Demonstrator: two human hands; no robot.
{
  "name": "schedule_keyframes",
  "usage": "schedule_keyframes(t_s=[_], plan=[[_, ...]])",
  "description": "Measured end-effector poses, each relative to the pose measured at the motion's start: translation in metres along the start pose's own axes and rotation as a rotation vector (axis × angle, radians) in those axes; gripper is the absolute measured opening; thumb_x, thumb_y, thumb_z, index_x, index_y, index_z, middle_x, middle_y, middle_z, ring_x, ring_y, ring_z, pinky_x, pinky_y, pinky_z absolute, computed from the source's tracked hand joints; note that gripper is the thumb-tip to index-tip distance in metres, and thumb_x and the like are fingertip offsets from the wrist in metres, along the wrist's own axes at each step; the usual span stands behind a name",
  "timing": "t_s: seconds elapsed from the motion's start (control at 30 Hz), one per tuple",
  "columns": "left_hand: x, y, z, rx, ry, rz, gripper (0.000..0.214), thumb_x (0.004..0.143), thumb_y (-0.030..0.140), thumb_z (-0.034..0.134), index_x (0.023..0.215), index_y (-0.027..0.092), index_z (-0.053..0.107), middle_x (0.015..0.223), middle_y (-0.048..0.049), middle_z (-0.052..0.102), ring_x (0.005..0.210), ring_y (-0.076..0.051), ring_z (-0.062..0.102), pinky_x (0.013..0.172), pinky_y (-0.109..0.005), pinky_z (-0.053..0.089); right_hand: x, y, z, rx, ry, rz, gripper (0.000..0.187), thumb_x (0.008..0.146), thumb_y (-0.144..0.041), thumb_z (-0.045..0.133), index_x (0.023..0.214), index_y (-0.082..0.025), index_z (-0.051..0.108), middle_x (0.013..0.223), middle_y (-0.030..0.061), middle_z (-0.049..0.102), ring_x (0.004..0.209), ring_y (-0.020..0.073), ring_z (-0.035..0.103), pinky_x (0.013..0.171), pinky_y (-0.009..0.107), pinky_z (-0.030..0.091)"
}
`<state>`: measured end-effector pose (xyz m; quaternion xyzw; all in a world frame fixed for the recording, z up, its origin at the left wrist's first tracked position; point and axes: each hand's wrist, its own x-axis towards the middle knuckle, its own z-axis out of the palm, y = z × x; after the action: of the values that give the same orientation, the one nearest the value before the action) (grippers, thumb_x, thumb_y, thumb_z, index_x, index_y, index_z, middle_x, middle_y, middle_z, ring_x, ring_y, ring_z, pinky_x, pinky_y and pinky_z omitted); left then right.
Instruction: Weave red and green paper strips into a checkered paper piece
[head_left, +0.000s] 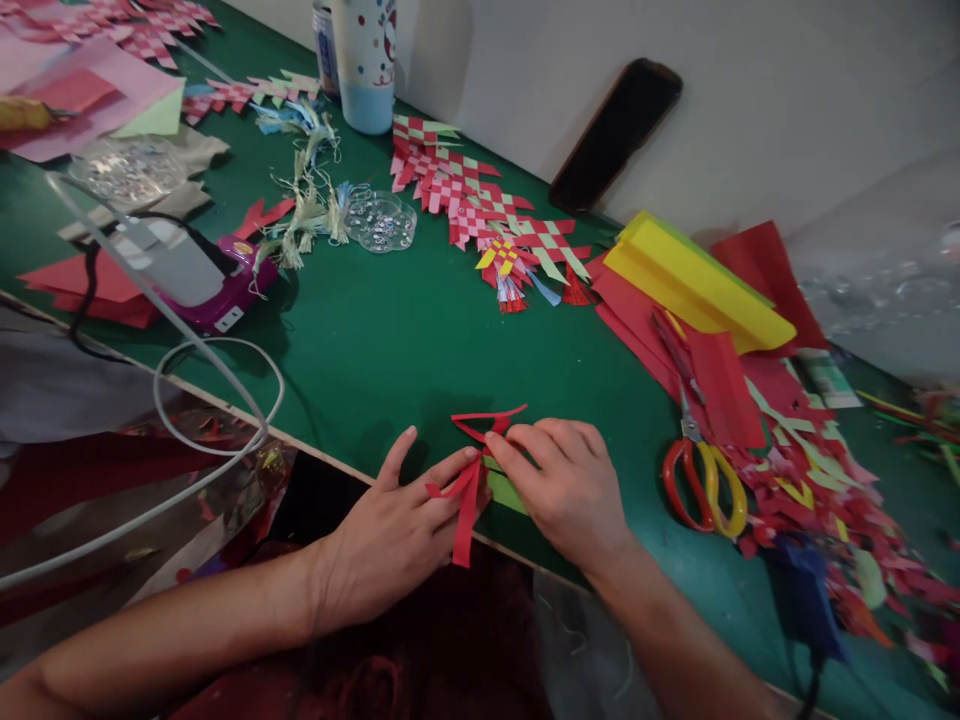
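Note:
Red paper strips (466, 515) and green paper strips (504, 488) cross each other at the table's front edge, between my two hands. My left hand (420, 510) lies over the left side of this weaving, its thumb spread away and its other fingers on the red strips. From the right, my right hand (562, 480) pinches a folded red strip between thumb and curled fingers. The underside of the weaving and some fingertips are hidden.
Scissors (694, 470) with red and yellow handles lie to the right, beside paper scraps (817, 500) and a yellow folded sheet (697, 280). Woven paper fish (465, 195), a phone (619, 135) and a tumbler (365, 70) line the wall. A white cable (217, 345) loops at left.

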<state>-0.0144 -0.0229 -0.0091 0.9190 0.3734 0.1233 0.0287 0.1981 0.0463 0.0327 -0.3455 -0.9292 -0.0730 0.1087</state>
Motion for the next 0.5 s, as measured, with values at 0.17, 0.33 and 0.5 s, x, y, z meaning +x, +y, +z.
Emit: schedule_keyframes(t_s=[0.17,0.33,0.5], plan=[[0.0006,0.0,0.0006,-0.004,0.003,-0.001,0.035,0.101,0.024,0.037,0.131,0.027,0.054,0.145,-0.002,0.049,0.15,-0.02,0.013,0.116,-0.061,-0.015,0.0073,0.004,-0.0065,-0.065,-0.012,-0.105,0.027,0.096,-0.019,0.047,0.104,-0.031,0.07,0.096,-0.0008,0.074,0.087,0.0192,0.055,0.082,0.04,0.033],[0.0016,-0.0003,-0.002,0.024,-0.005,-0.004,0.036,0.1,0.027,0.038,0.134,0.028,0.052,0.15,-0.0013,0.043,0.149,-0.022,0.016,0.116,-0.061,-0.013,0.0104,0.0048,-0.0105,-0.176,0.029,-0.251,0.028,0.094,-0.013,0.047,0.094,-0.028,0.07,0.091,-0.0027,0.074,0.088,0.0177,0.054,0.084,0.041,0.031],[0.0033,-0.0006,-0.0038,0.027,-0.018,-0.01,0.035,0.101,0.032,0.04,0.132,0.028,0.054,0.149,-0.0021,0.044,0.146,-0.026,0.023,0.116,-0.062,-0.013,0.0063,0.0039,-0.0044,-0.125,0.1,-0.249,0.022,0.095,-0.013,0.049,0.095,-0.022,0.07,0.092,-0.0005,0.074,0.091,0.0178,0.053,0.087,0.042,0.031]])
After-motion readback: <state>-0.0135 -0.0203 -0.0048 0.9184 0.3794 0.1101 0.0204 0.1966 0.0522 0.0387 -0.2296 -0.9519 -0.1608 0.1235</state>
